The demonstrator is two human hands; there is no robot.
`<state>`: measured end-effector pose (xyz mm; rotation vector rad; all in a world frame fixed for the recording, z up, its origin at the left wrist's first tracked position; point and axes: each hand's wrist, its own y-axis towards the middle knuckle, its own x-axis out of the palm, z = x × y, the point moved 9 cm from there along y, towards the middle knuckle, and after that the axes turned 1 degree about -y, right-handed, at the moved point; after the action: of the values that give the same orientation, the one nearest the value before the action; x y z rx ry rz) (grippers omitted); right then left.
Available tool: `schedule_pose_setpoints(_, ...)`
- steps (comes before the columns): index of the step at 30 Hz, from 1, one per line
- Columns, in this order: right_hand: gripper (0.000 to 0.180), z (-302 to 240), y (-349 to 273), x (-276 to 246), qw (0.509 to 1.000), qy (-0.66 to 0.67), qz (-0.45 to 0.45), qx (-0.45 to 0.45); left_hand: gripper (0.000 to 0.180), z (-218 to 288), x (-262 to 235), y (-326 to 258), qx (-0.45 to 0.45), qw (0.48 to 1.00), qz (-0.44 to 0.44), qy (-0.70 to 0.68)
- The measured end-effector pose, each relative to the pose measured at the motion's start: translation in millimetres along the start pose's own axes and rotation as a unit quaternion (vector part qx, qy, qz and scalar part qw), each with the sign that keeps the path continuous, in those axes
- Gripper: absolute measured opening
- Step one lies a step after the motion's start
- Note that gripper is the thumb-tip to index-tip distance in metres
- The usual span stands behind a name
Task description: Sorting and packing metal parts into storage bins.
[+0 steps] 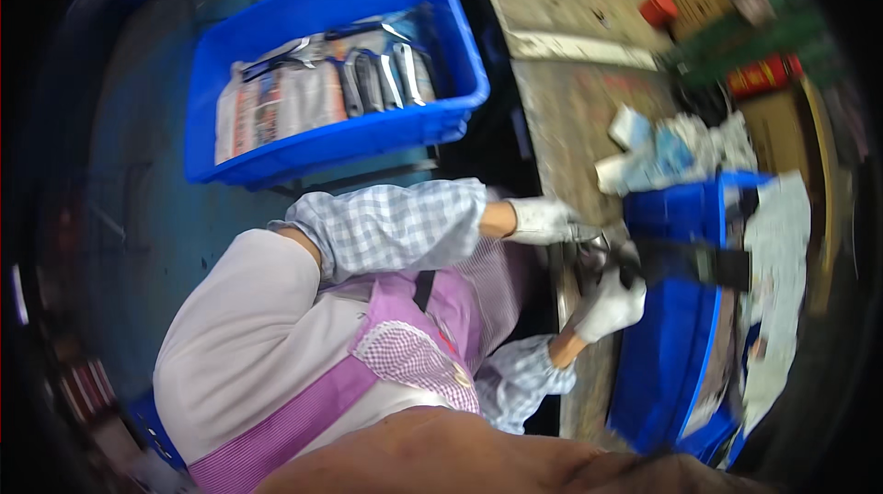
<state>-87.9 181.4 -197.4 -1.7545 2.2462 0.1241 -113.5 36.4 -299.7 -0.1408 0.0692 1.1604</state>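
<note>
My left hand (543, 221), in a white glove, closes its fingertips on a small shiny metal piece (590, 238). Close beside it, my right hand (611, 304), also gloved in white, is wrapped round the near end of a dark tool (694, 264). This tool has a broad, flat black end that stretches to the right over the blue bin. Motion blur hides its exact kind, and I cannot tell whether the metal piece is part of it. Both hands are above the edge of the worn workbench (589, 402).
A large blue tub (336, 149) at the upper left holds packed tools with curved black and silver handles. Another blue bin (667, 338), with a pale sheet (782, 282) over its side, stands on the bench at right. Crumpled wrapping (685, 149) and a red cap (658, 8) lie beyond.
</note>
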Motion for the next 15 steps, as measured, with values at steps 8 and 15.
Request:
schedule_pose_setpoints(8,0.033,-47.7,-61.5,74.3,0.926,0.017,-0.212,-0.311,0.05,67.7,-167.2,-182.8,-0.139,0.97,0.122,0.155)
schedule_pose_setpoints(15,0.032,37.8,-24.6,44.1,0.956,-0.173,-0.203,-0.124,0.007,-46.4,-353.9,-253.7,-0.1,0.859,0.114,0.489)
